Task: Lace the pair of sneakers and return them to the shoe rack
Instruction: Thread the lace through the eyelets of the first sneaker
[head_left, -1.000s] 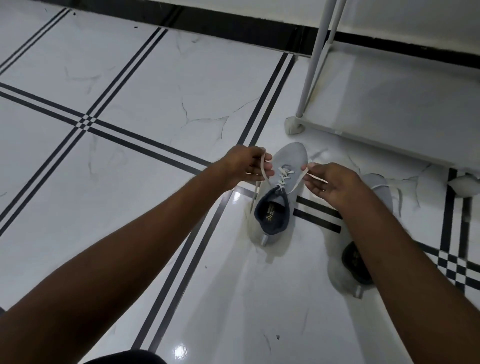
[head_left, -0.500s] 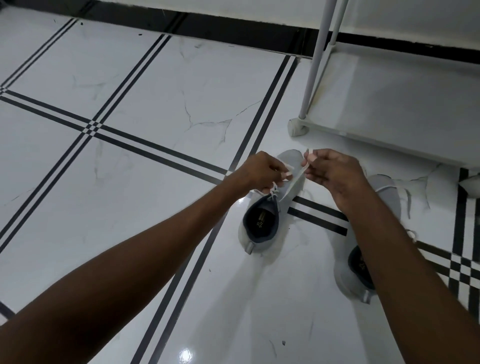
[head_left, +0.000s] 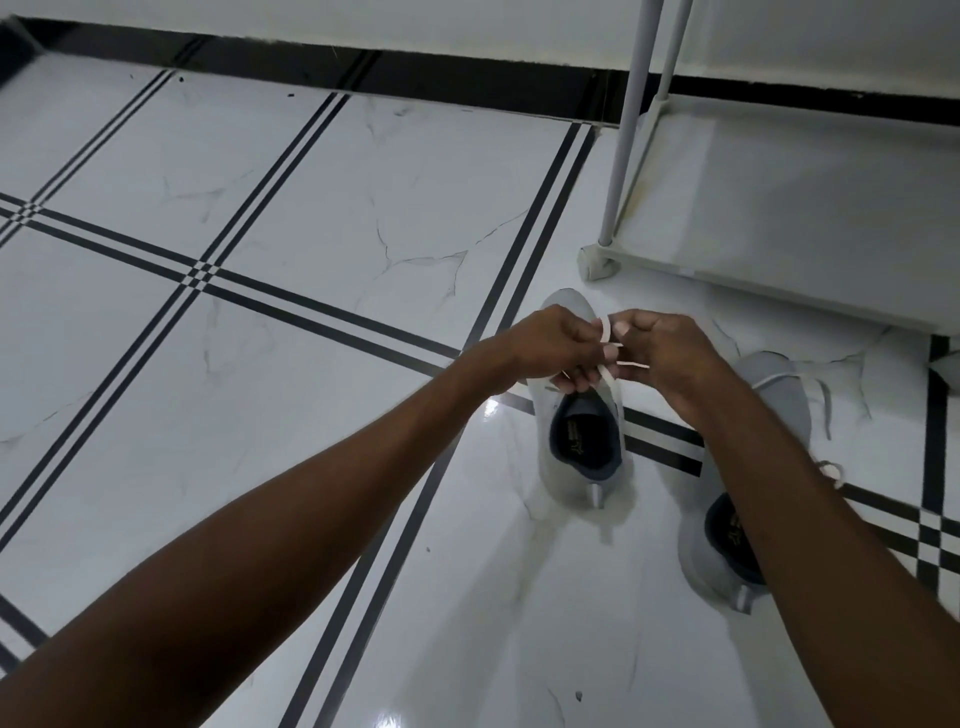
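Two grey sneakers with dark insides stand on the white tiled floor, toes pointing away from me. Over the left sneaker (head_left: 584, 457) my left hand (head_left: 550, 345) and my right hand (head_left: 660, 353) meet, each pinching an end of its white lace (head_left: 607, 382). The lace ends cross between my fingers just above the tongue. My hands hide the laced front of that shoe. The right sneaker (head_left: 779, 395) lies partly under my right forearm, with its white lace (head_left: 826, 410) trailing loose on the floor.
The white shoe rack (head_left: 779, 223) stands just beyond the sneakers at the upper right, its bottom shelf low over the floor and its corner post (head_left: 621, 156) rising out of view. A dark skirting strip runs along the wall behind.
My hands have come together over the left sneaker, from apart with the lace pulled sideways to touching with the ends crossed. The view has shifted slightly.
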